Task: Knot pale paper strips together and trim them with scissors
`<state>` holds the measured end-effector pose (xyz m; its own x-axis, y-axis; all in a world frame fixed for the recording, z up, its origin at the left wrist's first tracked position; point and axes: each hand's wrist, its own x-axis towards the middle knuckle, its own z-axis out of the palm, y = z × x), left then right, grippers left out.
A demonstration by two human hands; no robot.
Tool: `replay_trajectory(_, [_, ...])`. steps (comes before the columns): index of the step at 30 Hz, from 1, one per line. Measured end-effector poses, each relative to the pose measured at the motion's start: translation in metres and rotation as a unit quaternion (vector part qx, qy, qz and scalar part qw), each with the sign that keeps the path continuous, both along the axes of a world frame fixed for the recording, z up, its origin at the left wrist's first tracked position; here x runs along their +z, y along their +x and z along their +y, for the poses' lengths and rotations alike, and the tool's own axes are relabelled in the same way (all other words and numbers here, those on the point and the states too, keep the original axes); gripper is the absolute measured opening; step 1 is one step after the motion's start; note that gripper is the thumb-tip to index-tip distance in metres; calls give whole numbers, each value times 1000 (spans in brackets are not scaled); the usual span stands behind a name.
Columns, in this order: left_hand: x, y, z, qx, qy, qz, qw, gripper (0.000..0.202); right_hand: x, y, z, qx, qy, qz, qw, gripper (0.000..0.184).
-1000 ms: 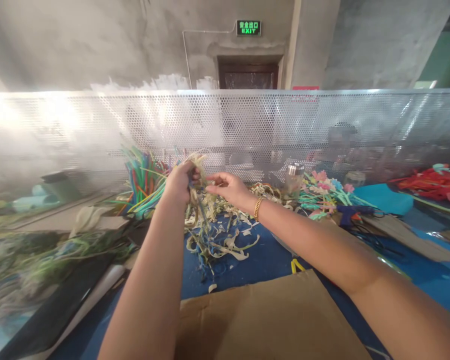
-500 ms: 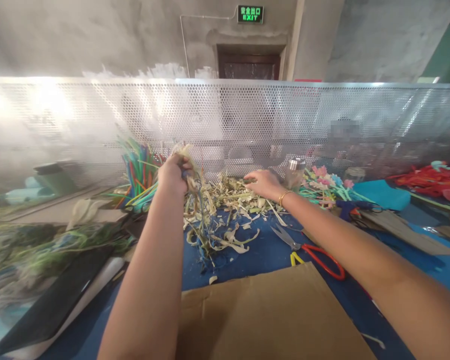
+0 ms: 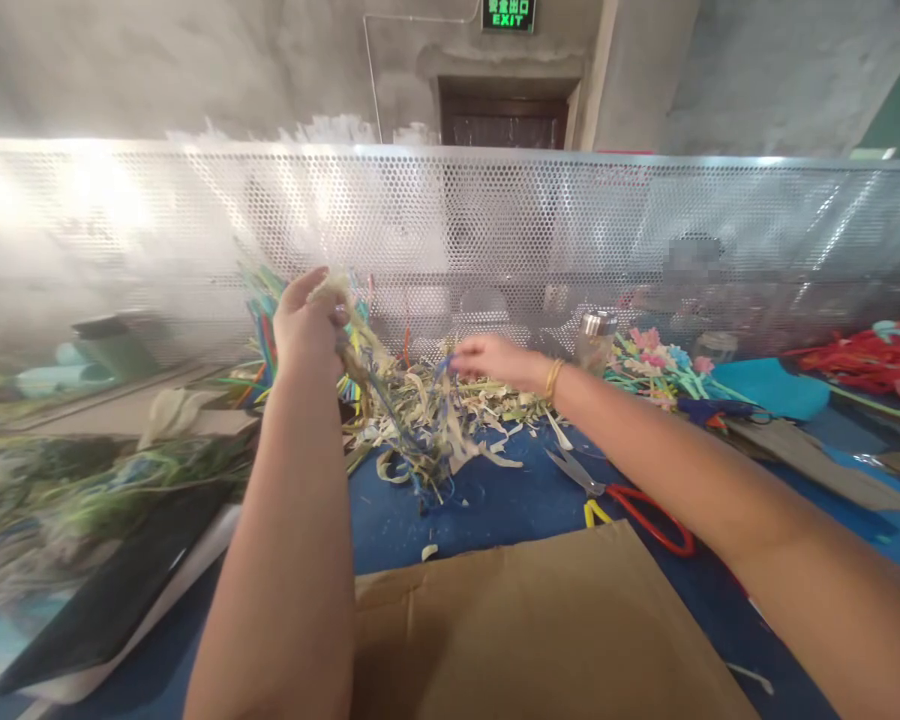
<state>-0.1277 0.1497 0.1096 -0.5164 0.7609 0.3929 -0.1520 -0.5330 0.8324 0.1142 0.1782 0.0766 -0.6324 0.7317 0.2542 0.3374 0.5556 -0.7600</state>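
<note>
My left hand (image 3: 311, 318) is closed around the top of a bundle of pale and bluish dried plant strands (image 3: 379, 385), held up above the table. The strands hang down to the right and trail toward the blue tabletop. My right hand (image 3: 495, 360), fingers pinched, has hold of some blue strands at the right side of the same tangle. Its wrist wears a gold-coloured bracelet (image 3: 553, 380). Under and behind both hands lies a heap of pale, curled husk-like scraps (image 3: 510, 400).
Red-handled scissors (image 3: 607, 490) lie right of the strands, partly open. A cardboard sheet (image 3: 540, 620) covers the near edge. A glass bottle (image 3: 595, 342) and paper-like flowers (image 3: 656, 355) stand at back right. A black folder (image 3: 120, 590) and greenish fibres (image 3: 52, 500) lie left. A perforated metal screen (image 3: 420, 220) runs behind.
My left hand has moved left and slightly up with the bundle. My right hand has moved left from the scraps and now pinches blue strands, pulling part of the bundle apart.
</note>
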Motion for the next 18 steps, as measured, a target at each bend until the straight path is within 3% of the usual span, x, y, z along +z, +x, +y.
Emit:
replay_trajectory(2, [-10, -6, 5, 109, -1, 94, 990, 27, 42, 20, 4, -34, 7, 106, 994, 17])
replay_trajectory(3, [-15, -9, 8, 125, -18, 141, 982, 25, 61, 28, 5, -49, 14, 139, 989, 18])
replay_trajectory(5, [-21, -9, 12, 104, -62, 228, 966, 24, 92, 41, 4, -70, 27, 174, 982, 20])
replay_trajectory(7, [-21, -3, 14, 48, -107, 315, 942, 30, 110, 46, 2, -80, 35, 178, 980, 21])
replay_trajectory(10, [-12, 21, 8, -14, -117, 401, 908, 34, 117, 44, -1, -80, 20, 145, 986, 22])
replay_trajectory(12, [-5, 44, 0, -39, -71, 405, 911, 35, 114, 40, -4, -75, -3, 124, 989, 23])
replay_trajectory(14, [-5, 68, -3, -106, -39, 441, 890, 42, 112, 37, -8, -71, -21, 123, 990, 24])
replay_trajectory(16, [-13, 88, 0, -121, -32, 509, 851, 44, 114, 37, -12, -68, -21, 142, 987, 25])
replay_trajectory(18, [-28, 102, 10, -106, -53, 561, 819, 33, 123, 42, -17, -67, -12, 176, 982, 27])
